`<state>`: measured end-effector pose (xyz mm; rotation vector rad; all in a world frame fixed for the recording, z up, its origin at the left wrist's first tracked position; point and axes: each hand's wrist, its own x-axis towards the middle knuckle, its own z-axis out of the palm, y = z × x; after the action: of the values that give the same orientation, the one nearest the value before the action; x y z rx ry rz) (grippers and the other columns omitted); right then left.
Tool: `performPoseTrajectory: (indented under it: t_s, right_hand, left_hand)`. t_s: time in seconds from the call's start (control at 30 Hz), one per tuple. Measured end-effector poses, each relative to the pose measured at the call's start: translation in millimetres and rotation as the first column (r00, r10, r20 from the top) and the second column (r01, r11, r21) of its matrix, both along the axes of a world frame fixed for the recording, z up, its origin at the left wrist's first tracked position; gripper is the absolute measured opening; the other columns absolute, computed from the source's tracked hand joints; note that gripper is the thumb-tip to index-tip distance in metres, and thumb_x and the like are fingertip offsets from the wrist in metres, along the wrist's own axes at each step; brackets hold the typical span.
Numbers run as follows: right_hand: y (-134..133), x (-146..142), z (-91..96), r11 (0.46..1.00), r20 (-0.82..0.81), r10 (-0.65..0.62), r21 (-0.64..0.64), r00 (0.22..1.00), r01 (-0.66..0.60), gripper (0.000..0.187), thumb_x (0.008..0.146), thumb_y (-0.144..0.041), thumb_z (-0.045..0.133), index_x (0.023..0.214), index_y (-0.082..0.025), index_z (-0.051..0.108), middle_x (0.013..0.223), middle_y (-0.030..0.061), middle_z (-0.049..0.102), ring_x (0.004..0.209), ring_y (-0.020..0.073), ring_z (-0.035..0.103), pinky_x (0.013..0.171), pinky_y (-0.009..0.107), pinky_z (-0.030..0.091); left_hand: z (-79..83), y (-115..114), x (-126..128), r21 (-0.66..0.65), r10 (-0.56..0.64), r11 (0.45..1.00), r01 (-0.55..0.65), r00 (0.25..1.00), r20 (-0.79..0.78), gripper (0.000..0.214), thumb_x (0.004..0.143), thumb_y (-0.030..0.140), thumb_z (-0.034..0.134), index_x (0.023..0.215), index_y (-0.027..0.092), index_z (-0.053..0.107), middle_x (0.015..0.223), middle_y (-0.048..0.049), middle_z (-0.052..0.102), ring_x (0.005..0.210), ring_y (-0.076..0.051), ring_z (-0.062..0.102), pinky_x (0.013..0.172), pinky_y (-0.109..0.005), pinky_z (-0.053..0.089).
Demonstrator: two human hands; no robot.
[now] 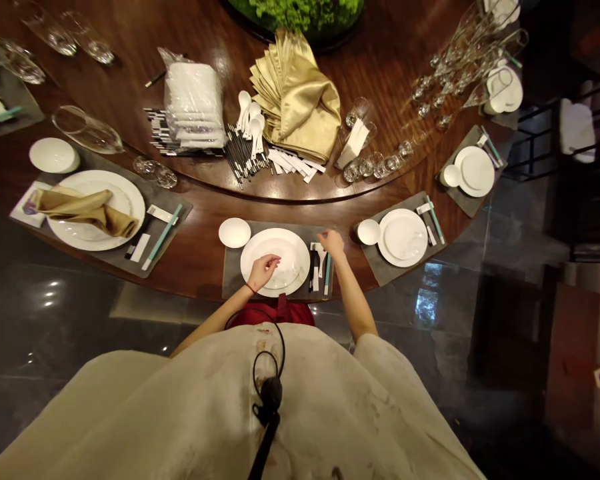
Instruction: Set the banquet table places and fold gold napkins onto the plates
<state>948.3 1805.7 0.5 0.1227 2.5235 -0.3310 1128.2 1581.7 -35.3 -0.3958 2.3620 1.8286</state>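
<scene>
My left hand (pixel 264 270) hovers over the white plate (pixel 250 250) with its fingers loosely bent and nothing seen in them. At the right of the same setting, my right hand (pixel 332 243) is just above the upper end of a white spoon (pixel 321 261). Its fingertips look slightly apart; whether they touch the spoon is unclear. Beside the spoon lie a narrow white packet (pixel 315 275) and a teal chopstick sleeve (pixel 327 273). A white bowl (pixel 235 233) sits left of the plate, partly on the grey placemat (pixel 233 277).
On the raised turntable (pixel 290 192) are gold folded napkins (pixel 300 100), white spoons (pixel 253 120), dark chopsticks (pixel 243 157) and plastic-wrapped white packs (pixel 195 100). Glasses (pixel 375 163) stand along its right. Further settings flank mine, including a plate with a gold napkin (pixel 90 210).
</scene>
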Motion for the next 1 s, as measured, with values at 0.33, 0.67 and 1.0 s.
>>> performPoseTrajectory:
  t_s: [0.33,0.67,1.0]
  right_hand:
    - [-167.9,-261.1,10.9,0.956,-0.429,0.198,-0.113,0.881,-0.27,0.044,0.096,-0.044,0.053,0.12,-0.009,0.065,0.114,0.018,0.07,0.108,0.0264,0.064,0.096,0.037,0.049]
    - [-221.6,-294.4,-1.7,0.958,-0.316,0.213,-0.117,0.925,-0.261,0.04,0.101,-0.027,0.041,0.108,0.005,0.064,0.107,0.0232,0.068,0.1,0.0172,0.064,0.093,0.034,0.047]
    - [-203.2,-344.6,185.1,0.776,-0.628,0.353,-0.218,0.694,-0.592,0.058,0.1,-0.056,0.04,0.106,-0.006,0.069,0.107,0.0193,0.067,0.108,0.0247,0.063,0.087,0.036,0.053]
  left_hand:
    - [15.1,-11.9,-1.1,0.033,0.223,0.974,-0.224,0.975,0.024,0.024,0.09,0.04,0.055,0.096,0.024,0.071,0.093,-0.0065,0.074,0.08,-0.021,0.073,0.076,-0.035,0.061]
    - [17.1,-38.8,4.9,-0.053,0.466,0.884,-0.464,0.884,0.036,0.023,0.089,0.042,0.056,0.094,0.024,0.071,0.093,-0.0057,0.074,0.077,-0.021,0.073,0.075,-0.035,0.062]
    - [31.7,-33.7,4.7,-0.022,0.438,0.898,-0.439,0.898,-0.038,0.028,0.09,0.04,0.056,0.093,0.018,0.072,0.093,-0.0081,0.074,0.076,-0.018,0.072,0.072,-0.029,0.059]
